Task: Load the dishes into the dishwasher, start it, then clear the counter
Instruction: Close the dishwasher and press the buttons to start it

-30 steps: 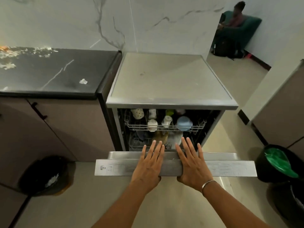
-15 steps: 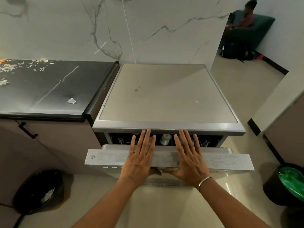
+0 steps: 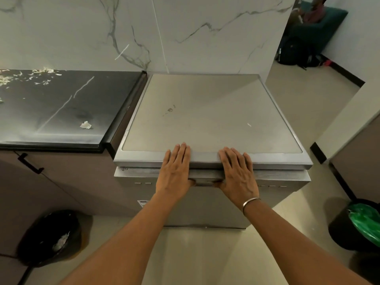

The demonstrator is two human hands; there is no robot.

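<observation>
The silver dishwasher (image 3: 205,112) stands against the marble wall, right of the dark counter (image 3: 51,108). Its door (image 3: 135,173) is nearly closed, with only a thin gap under the top panel. My left hand (image 3: 174,171) and my right hand (image 3: 236,171) press flat on the door's top edge side by side, fingers straight and reaching onto the top panel's front rim. The thumbs hook under the handle recess. The racks and dishes inside are hidden.
Food scraps (image 3: 30,76) litter the counter's far left and a white crumpled bit (image 3: 85,125) lies near its front. A black bin (image 3: 51,237) stands on the floor at left, a green-lined bin (image 3: 359,225) at right. A person sits in a green chair (image 3: 316,15) far back.
Both hands have pushed the door up from half open to almost closed. The racks with dishes have gone out of sight.
</observation>
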